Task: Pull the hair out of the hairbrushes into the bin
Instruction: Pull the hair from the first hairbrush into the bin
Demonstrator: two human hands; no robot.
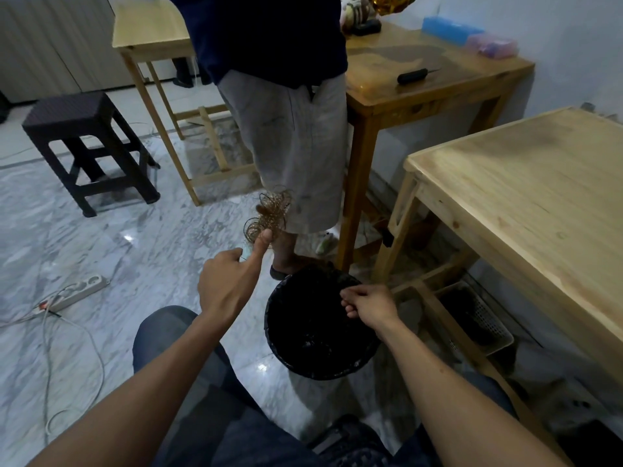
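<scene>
A seated person holds a hairbrush [247, 252] in the left hand [229, 281], fingers curled round its mostly hidden handle, thumb pressed up against a tangle of brown hair [269, 214] on its head, held left of and beyond the bin [274, 332]. The right hand [369, 303] hovers over the bin's black mouth, fingers loosely pinched; whether they grasp any strands cannot be told. The tangle hangs clear of the rim, so hair pulled loose there could drop onto the floor [151, 230] instead.

Mid-frame, our left hand [226, 281] grips a hairbrush [247, 252] tangled with hair [269, 215]. Our right hand [369, 303] pinches over the black bin [303, 358] at lower centre.
</scene>
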